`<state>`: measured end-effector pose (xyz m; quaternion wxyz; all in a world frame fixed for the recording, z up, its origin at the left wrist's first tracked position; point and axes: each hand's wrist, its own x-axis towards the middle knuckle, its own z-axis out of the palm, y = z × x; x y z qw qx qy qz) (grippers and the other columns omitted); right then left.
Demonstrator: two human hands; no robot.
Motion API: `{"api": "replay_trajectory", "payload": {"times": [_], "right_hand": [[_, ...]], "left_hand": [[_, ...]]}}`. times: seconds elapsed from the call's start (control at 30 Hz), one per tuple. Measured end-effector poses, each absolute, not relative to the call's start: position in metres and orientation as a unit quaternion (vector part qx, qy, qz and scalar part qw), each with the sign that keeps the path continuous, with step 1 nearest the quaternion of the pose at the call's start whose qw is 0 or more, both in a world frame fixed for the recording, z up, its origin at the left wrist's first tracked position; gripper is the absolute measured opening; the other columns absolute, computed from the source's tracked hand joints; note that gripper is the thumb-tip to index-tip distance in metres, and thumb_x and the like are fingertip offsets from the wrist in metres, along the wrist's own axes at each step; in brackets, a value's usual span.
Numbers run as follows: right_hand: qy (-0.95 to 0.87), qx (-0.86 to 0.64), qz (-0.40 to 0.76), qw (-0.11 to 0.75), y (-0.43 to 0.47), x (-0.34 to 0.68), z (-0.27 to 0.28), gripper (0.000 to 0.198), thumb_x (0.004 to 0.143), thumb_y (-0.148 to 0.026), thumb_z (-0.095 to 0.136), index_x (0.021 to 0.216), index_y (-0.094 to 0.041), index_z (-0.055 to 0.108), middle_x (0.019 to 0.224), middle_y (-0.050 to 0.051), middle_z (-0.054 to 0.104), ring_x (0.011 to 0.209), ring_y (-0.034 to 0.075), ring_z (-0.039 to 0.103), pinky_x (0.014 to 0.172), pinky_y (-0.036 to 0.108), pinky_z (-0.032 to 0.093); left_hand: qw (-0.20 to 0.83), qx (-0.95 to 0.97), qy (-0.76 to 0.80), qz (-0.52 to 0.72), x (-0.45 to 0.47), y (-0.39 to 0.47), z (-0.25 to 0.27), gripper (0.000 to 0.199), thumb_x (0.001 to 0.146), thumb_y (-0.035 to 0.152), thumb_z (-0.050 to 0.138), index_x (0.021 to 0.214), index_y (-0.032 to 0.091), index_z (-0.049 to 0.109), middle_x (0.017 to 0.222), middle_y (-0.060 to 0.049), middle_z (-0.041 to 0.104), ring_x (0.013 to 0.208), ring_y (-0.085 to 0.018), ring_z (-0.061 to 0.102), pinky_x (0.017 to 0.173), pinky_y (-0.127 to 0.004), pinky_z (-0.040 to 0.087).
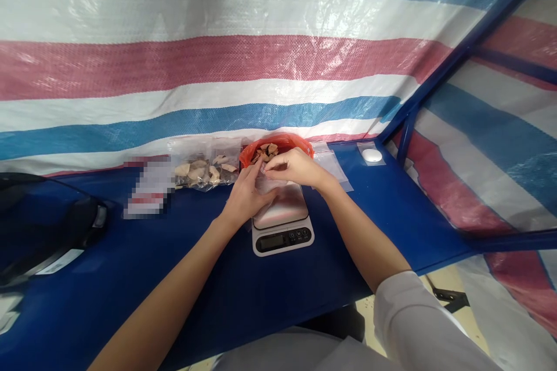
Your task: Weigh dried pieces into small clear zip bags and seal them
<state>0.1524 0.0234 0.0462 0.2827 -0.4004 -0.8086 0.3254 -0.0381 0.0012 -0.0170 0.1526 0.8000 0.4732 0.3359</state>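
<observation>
A white kitchen scale (284,242) stands on the blue table, its dark display facing me. Over its weighing plate, a clear plastic bag (266,184) is between my two hands, largely hidden by them. My left hand (247,197) grips the bag from the left, thumb stretched toward the right. At the bag's upper edge, my right hand (296,167) pinches with thumb and forefinger. Just behind the hands sits an open red plastic bag (285,138) holding brown dried pieces (270,149). Whether the clear bag contains anything cannot be made out.
Clear bags of dried slices (198,173) lie left of the red bag. To the right are flat clear bags (331,167) and a white round object (372,155) on a small bag. A black object (56,232) is at far left; a striped sheet (217,61) hangs behind.
</observation>
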Motion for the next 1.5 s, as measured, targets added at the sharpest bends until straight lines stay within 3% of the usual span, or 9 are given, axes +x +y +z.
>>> {"api": "replay_trajectory", "payload": {"times": [0.1,0.23,0.37,0.53,0.7,0.93,1.1,1.3,1.5], "right_hand": [[-0.750,-0.356,0.443,0.339,0.031,0.159,0.037,0.019,0.082,-0.031,0.069,0.087,-0.015,0.079,0.081,0.003,0.074,0.069,0.013,0.060,0.066,0.027,0.049],[-0.716,-0.335,0.488,0.370,0.034,0.158,0.031,0.024,0.080,-0.036,0.074,0.091,-0.015,0.079,0.080,0.003,0.074,0.064,0.012,0.059,0.061,0.027,0.051],[-0.720,-0.341,0.469,0.381,0.026,0.148,0.037,0.018,0.081,-0.032,0.074,0.088,-0.016,0.081,0.079,0.003,0.075,0.065,0.013,0.061,0.061,0.027,0.051],[-0.729,-0.346,0.427,0.408,0.020,0.144,0.049,0.017,0.080,-0.029,0.076,0.093,-0.019,0.082,0.094,0.004,0.079,0.091,0.019,0.070,0.082,0.032,0.057],[-0.731,-0.393,0.378,0.410,0.025,0.156,0.051,0.023,0.085,-0.035,0.075,0.101,-0.021,0.082,0.103,0.004,0.080,0.097,0.022,0.073,0.088,0.034,0.057],[-0.785,-0.384,0.344,0.343,0.038,0.167,0.055,0.020,0.088,-0.030,0.072,0.103,-0.022,0.081,0.106,0.002,0.080,0.098,0.021,0.073,0.087,0.031,0.055],[-0.787,-0.443,0.285,0.321,0.055,0.177,0.055,0.019,0.091,-0.027,0.067,0.104,-0.022,0.081,0.109,0.004,0.079,0.099,0.019,0.073,0.091,0.031,0.053],[-0.833,-0.509,0.149,0.159,0.067,0.159,0.039,0.023,0.096,-0.033,0.060,0.106,-0.028,0.080,0.109,0.003,0.078,0.100,0.021,0.070,0.084,0.030,0.050],[-0.826,-0.558,0.072,0.041,0.063,0.138,0.027,0.031,0.097,-0.043,0.054,0.105,-0.025,0.079,0.109,0.008,0.077,0.100,0.026,0.069,0.072,0.032,0.049]], "left_hand": [[0.156,0.802,0.471,0.332,-0.040,0.002,-0.017,0.083,0.077,0.041,0.078,0.149,0.019,0.044,0.138,-0.014,0.063,0.129,-0.031,0.059,0.108,-0.047,0.049],[0.165,0.792,0.483,0.335,-0.036,-0.001,-0.013,0.088,0.075,0.044,0.079,0.151,0.022,0.041,0.143,-0.013,0.060,0.134,-0.032,0.054,0.111,-0.050,0.046],[0.171,0.758,0.519,0.357,-0.027,-0.008,-0.001,0.089,0.070,0.047,0.083,0.146,0.020,0.046,0.145,-0.015,0.058,0.137,-0.035,0.052,0.113,-0.052,0.045],[0.168,0.735,0.519,0.401,-0.021,-0.011,0.010,0.061,0.074,0.040,0.079,0.129,0.022,0.059,0.128,-0.011,0.069,0.123,-0.032,0.063,0.105,-0.049,0.052],[0.157,0.727,0.513,0.429,-0.026,-0.006,0.012,0.047,0.076,0.040,0.075,0.118,0.022,0.064,0.115,-0.007,0.074,0.110,-0.029,0.069,0.098,-0.045,0.055],[0.151,0.726,0.508,0.439,-0.036,-0.001,0.010,0.042,0.079,0.045,0.072,0.114,0.023,0.064,0.108,-0.005,0.076,0.107,-0.027,0.071,0.095,-0.041,0.057],[0.157,0.705,0.534,0.440,-0.052,0.001,0.010,0.046,0.079,0.047,0.074,0.117,0.023,0.065,0.108,-0.007,0.077,0.101,-0.029,0.072,0.092,-0.046,0.058],[0.160,0.703,0.535,0.440,-0.063,0.006,0.008,0.037,0.082,0.047,0.072,0.113,0.025,0.068,0.114,-0.006,0.076,0.109,-0.030,0.071,0.099,-0.049,0.056],[0.151,0.703,0.543,0.434,-0.065,0.007,0.008,0.046,0.082,0.046,0.073,0.120,0.022,0.066,0.118,-0.010,0.074,0.109,-0.031,0.071,0.100,-0.050,0.056]]}}
